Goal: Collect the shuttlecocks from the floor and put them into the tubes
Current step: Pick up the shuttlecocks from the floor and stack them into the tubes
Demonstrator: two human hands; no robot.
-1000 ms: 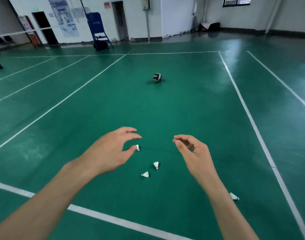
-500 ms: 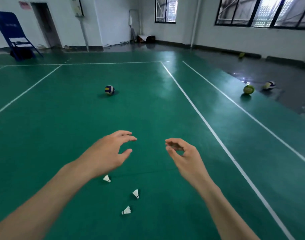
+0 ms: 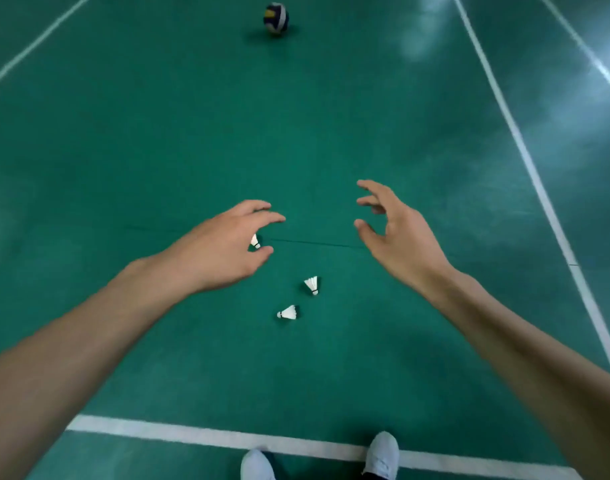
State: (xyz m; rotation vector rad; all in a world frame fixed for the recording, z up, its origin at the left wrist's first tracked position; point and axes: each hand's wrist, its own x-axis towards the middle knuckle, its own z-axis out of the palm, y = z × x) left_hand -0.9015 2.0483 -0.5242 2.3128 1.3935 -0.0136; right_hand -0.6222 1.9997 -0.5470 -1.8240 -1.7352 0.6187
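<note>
The green court floor (image 3: pixel 331 116) fills my view, crossed by white lines (image 3: pixel 227 436), with a dark ball (image 3: pixel 276 18) lying far ahead, well apart from what I am after. My two forearms stretch forward and down over it, because the shuttlecocks lie low in front of my shoes (image 3: pixel 381 453). My left hand (image 3: pixel 224 247) hangs above the floor with relaxed, spread fingers, grasping nothing; my right hand (image 3: pixel 393 233) is likewise released, fingers loosely curved and empty. I judge both are shaped that way to close on small light things. Three shuttlecocks rest on the floor: the nearest shuttlecock (image 3: pixel 288 312) on its side, the middle shuttlecock (image 3: pixel 311 285) just beyond it, and the far shuttlecock (image 3: pixel 254 241), mostly hidden behind my left thumb and fingers, so its pose is hard to make out. No tube is in sight.
</note>
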